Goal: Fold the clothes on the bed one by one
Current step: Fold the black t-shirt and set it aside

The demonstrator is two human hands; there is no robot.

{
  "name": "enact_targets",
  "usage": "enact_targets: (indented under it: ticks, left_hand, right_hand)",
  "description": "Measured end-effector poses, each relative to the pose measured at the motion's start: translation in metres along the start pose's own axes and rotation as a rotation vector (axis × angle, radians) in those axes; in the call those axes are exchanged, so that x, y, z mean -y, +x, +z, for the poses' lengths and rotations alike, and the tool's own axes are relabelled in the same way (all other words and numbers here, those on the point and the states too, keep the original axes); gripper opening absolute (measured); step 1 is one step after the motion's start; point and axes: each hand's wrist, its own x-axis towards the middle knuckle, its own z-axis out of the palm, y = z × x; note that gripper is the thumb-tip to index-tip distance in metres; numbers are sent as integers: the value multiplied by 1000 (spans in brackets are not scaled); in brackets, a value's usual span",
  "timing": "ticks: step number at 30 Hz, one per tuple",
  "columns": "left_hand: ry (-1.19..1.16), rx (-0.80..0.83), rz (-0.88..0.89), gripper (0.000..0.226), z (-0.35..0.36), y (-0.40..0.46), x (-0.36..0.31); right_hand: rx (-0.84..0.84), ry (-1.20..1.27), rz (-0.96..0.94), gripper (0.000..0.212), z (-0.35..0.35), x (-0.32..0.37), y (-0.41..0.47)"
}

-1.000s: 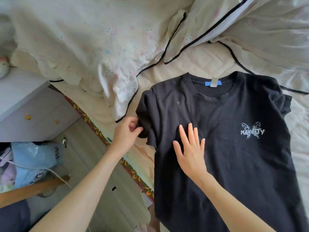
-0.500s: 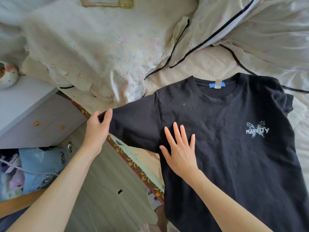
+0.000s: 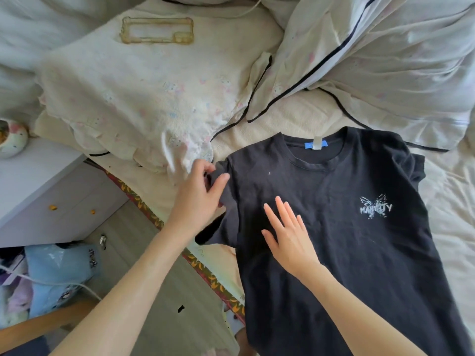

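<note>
We see the black T-shirt hemmed in: a crumpled quilt bunches just behind its collar, a pale blanket crowds its left shoulder. To the shirt's right, bare sheet leaves room for a hand.

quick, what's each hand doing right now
Left hand: closed, pinching the black t-shirt by its sleeve.
Right hand: open, fingers straight, pressing flat on the shirt's chest.

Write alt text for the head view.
A person's left hand pinches the sleeve of a black T-shirt spread face up on a bed, while the right hand presses flat on its chest. A clear phone case lies on the pillow behind.
</note>
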Motion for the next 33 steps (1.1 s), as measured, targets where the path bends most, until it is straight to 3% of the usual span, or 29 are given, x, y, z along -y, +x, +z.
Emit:
enact_targets:
  ticks: [2, 4, 5, 8, 10, 12, 14, 17, 19, 21, 25, 27, 31, 33]
  left_hand:
    - [-157, 237, 41, 23, 32, 1, -21]
    - [-147, 405, 72, 31, 63, -4, -26]
    - [-96, 395, 83, 31, 73, -7, -21]
    - [210, 157, 131, 37, 86, -21, 16]
    - [411, 132, 112, 48, 89, -33, 46]
    - [589, 186, 171, 52, 94, -46, 65]
    - [739, 164, 300, 52, 104, -54, 76]
    - [740, 54, 381, 42, 116, -57, 80]
    - [674, 24, 432, 33, 118, -58, 80]
    - [611, 12, 467, 28, 116, -61, 85]
    - [496, -22, 453, 20, 108, -70, 100]
    - [340, -35, 314, 14, 106, -75, 100]
    - [-322, -81, -394, 12, 105, -75, 81]
    - [-473, -57, -583, 24, 104, -70, 78]
  right_hand:
    - [-53, 80, 107, 59, -5, -17, -15]
    - [-61, 105, 211, 59, -8, -38, -33]
    - [-36, 89, 244, 59, -8, -49, -42]
    - [107, 7, 264, 62, -8, -72, -59]
    - [168, -29, 253, 63, -6, -77, -61]
    - [143, -1, 267, 59, 0, -74, -57]
    - [13, 94, 327, 49, 3, -67, -51]
    - [-177, 397, 504, 30, -4, -48, -42]
    - [-98, 736, 613, 31, -13, -30, -36]
    - [-33, 970, 613, 17, -16, -15, -33]
    - [40, 1136, 601, 19, -5, 5, -33]
    - [12, 1164, 644, 24, 0, 9, -35]
    - [52, 1639, 783, 18, -1, 7, -38]
    - [69, 1740, 784, 16, -6, 5, -39]
